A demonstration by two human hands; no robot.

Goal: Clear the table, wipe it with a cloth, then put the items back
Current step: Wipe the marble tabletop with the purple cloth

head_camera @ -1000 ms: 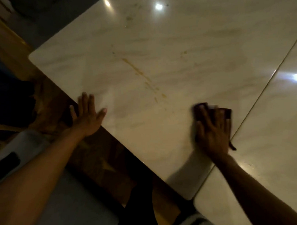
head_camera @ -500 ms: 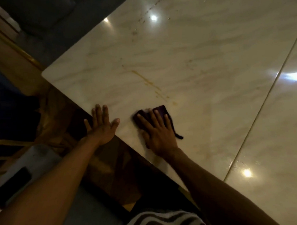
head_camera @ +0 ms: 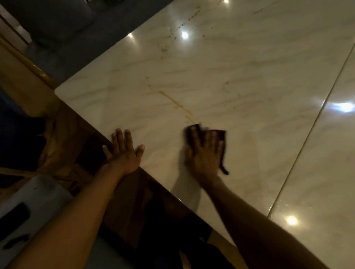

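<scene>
Marble tabletop (head_camera: 245,80), yellow streak (head_camera: 174,102) across; right hand (head_camera: 205,155) flat, pressing dark cloth (head_camera: 220,134) below streak; left hand (head_camera: 124,150) flat, empty, on near edge.

2 bare forearms, no sleeves

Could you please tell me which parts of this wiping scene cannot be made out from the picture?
- Head view: most of the dark cloth lies hidden under the right hand.
- Head view: that hand is motion-blurred, so its finger detail is unclear.
- Head view: the table is cut off by the top and right edges.
</scene>
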